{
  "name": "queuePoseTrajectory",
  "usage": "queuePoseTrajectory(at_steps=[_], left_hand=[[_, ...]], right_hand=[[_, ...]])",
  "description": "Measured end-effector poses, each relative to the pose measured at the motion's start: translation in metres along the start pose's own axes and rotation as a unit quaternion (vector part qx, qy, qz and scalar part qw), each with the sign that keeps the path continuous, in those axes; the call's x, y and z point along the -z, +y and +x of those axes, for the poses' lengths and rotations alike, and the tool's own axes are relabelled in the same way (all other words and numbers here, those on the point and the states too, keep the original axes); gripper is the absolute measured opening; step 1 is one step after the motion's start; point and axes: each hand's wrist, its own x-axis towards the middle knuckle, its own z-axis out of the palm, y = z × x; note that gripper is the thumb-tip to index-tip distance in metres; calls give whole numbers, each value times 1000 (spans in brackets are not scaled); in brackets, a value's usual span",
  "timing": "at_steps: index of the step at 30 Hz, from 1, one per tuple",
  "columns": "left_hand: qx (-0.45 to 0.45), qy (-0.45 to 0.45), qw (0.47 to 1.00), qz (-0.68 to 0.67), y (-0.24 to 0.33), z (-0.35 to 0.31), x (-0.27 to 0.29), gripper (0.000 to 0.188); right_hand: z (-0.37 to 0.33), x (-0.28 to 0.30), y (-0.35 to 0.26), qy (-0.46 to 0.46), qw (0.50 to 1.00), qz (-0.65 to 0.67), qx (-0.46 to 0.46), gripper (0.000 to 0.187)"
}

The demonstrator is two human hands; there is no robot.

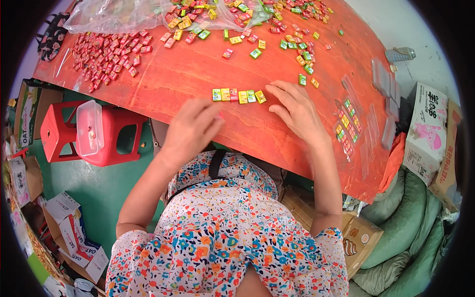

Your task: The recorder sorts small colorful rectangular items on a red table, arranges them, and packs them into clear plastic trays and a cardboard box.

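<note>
A short row of several small boxes, yellow, green and red, lies on the red table in front of me. My left hand, slightly blurred, is just left of and nearer than the row. Its fingers are curled together, and a bit of pink shows at the fingertips, too smeared to name. My right hand hovers by the row's right end, thumb and fingers apart with nothing between them. Right of it, clear strips packed with small coloured boxes lie on the table.
A heap of small red boxes covers the table's left. Mixed boxes spill from a clear plastic bag at the far side. Clear plastic cases lie along the right edge. Red stools and cartons stand left on the floor.
</note>
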Motion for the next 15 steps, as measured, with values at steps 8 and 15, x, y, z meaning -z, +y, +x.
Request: queuePoseTrajectory(at_steps=[8, 15], left_hand=[[-31, 9, 999, -23, 13, 30, -13, 29], [-85, 16, 996, 8, 24, 73, -73, 41]], right_hand=[[11, -4, 0, 13, 1000, -11, 14, 42], [-8, 2, 12, 91, 990, 27, -100, 32]])
